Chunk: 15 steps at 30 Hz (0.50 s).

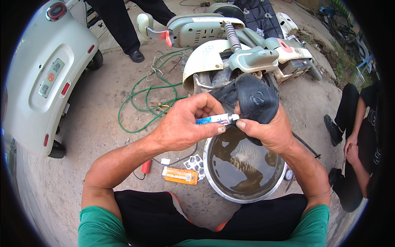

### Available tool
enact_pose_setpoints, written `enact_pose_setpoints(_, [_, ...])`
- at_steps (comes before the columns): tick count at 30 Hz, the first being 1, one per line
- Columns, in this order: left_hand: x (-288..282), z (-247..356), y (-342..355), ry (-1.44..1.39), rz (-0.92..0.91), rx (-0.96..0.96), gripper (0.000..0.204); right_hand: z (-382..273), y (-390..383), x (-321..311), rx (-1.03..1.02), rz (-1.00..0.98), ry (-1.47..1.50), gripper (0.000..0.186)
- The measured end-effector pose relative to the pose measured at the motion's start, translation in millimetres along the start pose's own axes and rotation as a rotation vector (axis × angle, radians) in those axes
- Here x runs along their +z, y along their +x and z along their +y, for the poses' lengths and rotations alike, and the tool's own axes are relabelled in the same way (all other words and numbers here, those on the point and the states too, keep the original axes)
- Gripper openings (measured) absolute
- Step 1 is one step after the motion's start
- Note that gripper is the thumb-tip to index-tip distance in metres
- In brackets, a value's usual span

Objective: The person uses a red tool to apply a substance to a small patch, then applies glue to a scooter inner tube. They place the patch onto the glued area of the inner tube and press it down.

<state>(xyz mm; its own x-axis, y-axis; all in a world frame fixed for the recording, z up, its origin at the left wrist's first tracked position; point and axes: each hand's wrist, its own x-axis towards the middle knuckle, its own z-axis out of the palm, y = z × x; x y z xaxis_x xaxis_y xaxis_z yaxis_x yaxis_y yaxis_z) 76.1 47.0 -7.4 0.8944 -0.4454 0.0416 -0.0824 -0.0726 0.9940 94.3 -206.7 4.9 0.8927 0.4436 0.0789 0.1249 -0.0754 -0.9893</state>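
Between the fingers and thumb of my left hand [181, 125] is a small white and blue squeeze tube [210, 120], held level with its white cap [235, 117] toward the right. My right hand [269, 129] grips a black rubber inner tube [258, 101], whose bulging part rises above the fingers. The right thumb is at the capped end of the squeeze tube; whether it presses on the cap I cannot tell. Below both hands stands a round metal basin [242, 201] of murky water. My right fingers are mostly hidden behind the rubber.
An orange box [181, 176], a sheet of black patches [197, 165] and a red-handled tool [146, 166] lie left of the basin. Beyond my hands a scooter [205, 31] rests on its side. A green hose [131, 96] coils nearby. People are at right and far left; a pale vehicle [37, 37] stands left.
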Motion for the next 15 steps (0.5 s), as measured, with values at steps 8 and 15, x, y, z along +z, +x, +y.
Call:
enact_pose_setpoints(8, [5.4,10.7,-3.4,0.486,0.126,0.250,0.028,1.1,-1.5,5.2,0.000,0.038,-0.076,0.023])
enact_pose_setpoints(15, [8.7,-1.5,2.1,0.927,0.317,0.757,0.038,-1.8,4.2,5.9,0.045,0.087,-0.064,0.026])
